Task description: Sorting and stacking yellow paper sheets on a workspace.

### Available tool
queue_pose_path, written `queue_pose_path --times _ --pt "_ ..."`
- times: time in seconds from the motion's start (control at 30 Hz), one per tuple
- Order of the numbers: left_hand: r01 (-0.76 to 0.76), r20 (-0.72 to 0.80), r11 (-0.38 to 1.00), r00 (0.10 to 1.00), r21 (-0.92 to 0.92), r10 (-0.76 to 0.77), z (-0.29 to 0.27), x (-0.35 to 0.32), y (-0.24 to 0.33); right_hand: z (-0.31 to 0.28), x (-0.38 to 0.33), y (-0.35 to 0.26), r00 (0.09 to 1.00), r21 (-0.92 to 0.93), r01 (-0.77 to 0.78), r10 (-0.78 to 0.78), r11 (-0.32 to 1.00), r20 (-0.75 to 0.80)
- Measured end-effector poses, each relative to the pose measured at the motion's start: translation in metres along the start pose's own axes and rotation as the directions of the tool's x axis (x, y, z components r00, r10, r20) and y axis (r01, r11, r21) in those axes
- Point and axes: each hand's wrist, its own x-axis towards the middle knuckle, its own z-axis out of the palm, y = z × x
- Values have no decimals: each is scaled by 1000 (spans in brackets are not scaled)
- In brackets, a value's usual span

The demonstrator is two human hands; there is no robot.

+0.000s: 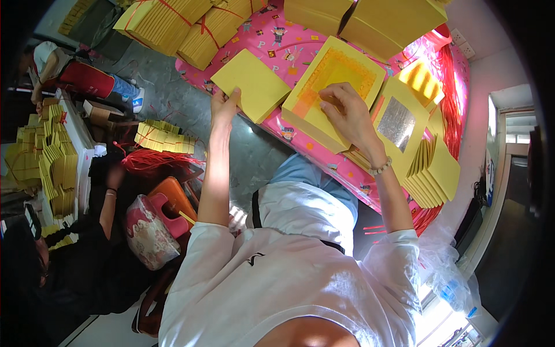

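Observation:
My left hand (224,108) grips the near left edge of a stack of yellow paper (252,85), thumb on top and fingers underneath. The stack's right corner lies close to a thicker yellow paper block (315,124), whose top bears an orange printed border. Over that block is my right hand (348,113), its fingers curled and pinched near the printed area; whatever they hold, if anything, is hidden. Right of this hand lies a yellow sheet with a silver square (396,123). Fanned yellow paper packets (426,173) lean beside it.
A pink patterned cloth (283,55) covers the table. Large yellow paper blocks (393,26) stand at the back, and red-tied bundles (165,23) at the back left. Red strings (450,110) hang along the right. Two other people (87,78) work at the left, near a pink stool (167,214).

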Motion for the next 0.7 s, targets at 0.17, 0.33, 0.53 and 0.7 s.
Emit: queue_pose_path --times 0.17,0.33,0.53,0.7 --pt "-74 -25 995 997 70 76 2 5 -8 -14 -15 -13 997 71 -13 18 997 -70" --pt "-208 -59 960 973 186 222 -6 17 -22 -30 -40 -18 993 -78 10 -19 997 -118" --pt "-235 -56 703 930 671 364 1 8 -5 -35 -64 -16 996 -111 -59 51 992 -77" --pt "-247 -37 574 899 780 437 6 0 2 -36 -74 -19 997 -237 20 -37 971 -67"
